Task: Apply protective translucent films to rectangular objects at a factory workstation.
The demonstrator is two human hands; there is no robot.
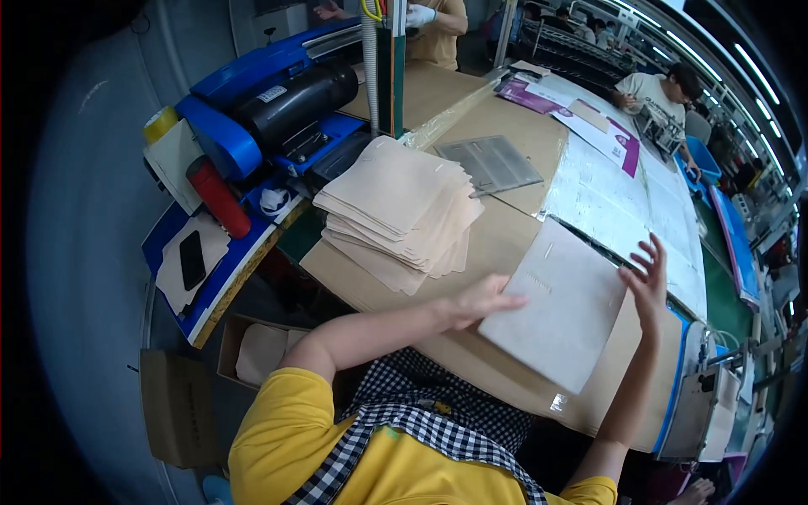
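Holding a flat, pale leather-like panel [568, 316] over the cardboard-covered surface [512, 229], in front of the torso and to the right of a stack of peach-beige sheets [391, 181]. Cannot see the panel's underside, nor tell whether resting flat on the surface or partly lifted. Cannot make out clearly the small marks on its upper face.

Blurred at the left hand [481, 301], with thumb laid over the panel's left edge and the other fingers largely hidden. Clamping that edge in the left grip, despite the blur. Holding the right grip apart, with fingers of the right hand [646, 282] spread and raised, thumb nearest the panel's right edge; cannot tell whether touching it.

Reaching across from the lower left with the left forearm, elbow bent outward, above the black-and-white checked apron [442, 391]. Pointing the right forearm steeply up from the lower right, palm facing the panel. Losing part of the yellow shirt [286, 425] at the lower edge.

Beyond the stack, partly covered by it, showing a grey translucent plate [492, 162]. Beside the left elbow, half in shadow, showing an open cardboard box [227, 349] with pale pieces inside, hard to make out.
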